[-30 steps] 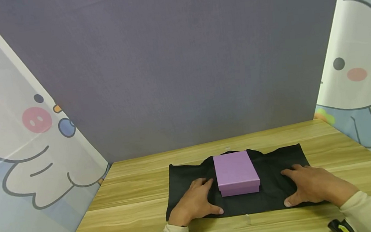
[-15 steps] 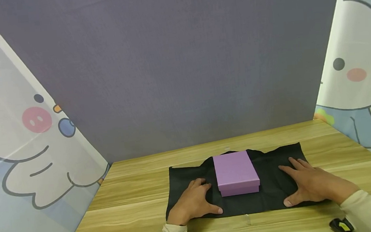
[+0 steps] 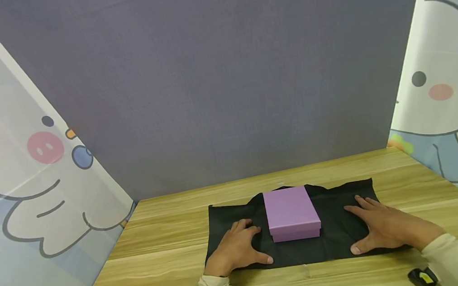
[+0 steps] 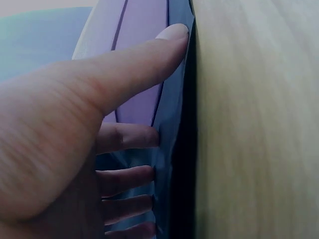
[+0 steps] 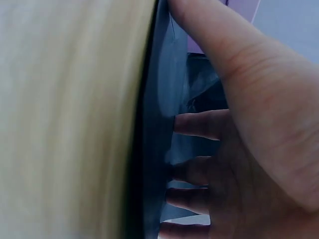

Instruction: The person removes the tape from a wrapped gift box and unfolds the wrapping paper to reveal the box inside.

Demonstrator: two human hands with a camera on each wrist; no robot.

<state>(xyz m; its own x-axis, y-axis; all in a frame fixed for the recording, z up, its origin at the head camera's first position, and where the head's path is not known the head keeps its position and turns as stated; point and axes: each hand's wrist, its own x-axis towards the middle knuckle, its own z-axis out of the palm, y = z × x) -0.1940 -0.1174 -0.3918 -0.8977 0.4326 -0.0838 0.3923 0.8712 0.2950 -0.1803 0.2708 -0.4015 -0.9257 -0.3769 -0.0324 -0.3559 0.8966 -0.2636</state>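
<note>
A purple lidded box (image 3: 291,210) sits on the middle of a black sheet (image 3: 335,238) spread over the table. To the left of the box, my left hand (image 3: 238,246) rests its fingertips on the sheet, thumb spread toward the box's front. My right hand (image 3: 383,225) touches the sheet's right part, fingers and thumb spread wide. Both wrist views show fingertips meeting the black sheet (image 4: 174,109), with the palms raised above it. Part of the box (image 4: 142,84) shows behind the left thumb. Neither hand grips anything.
The wood-grain table (image 3: 160,240) ends at a grey backdrop (image 3: 215,80). Cartoon-printed panels (image 3: 23,179) flank it on both sides. The sheet's far edge is wavy behind the box. A small piece of clear tape (image 3: 306,270) lies at its near edge.
My right hand's fingers have spread and reached a little farther forward on the sheet. The left hand has shifted very slightly left. The box has stayed in place.
</note>
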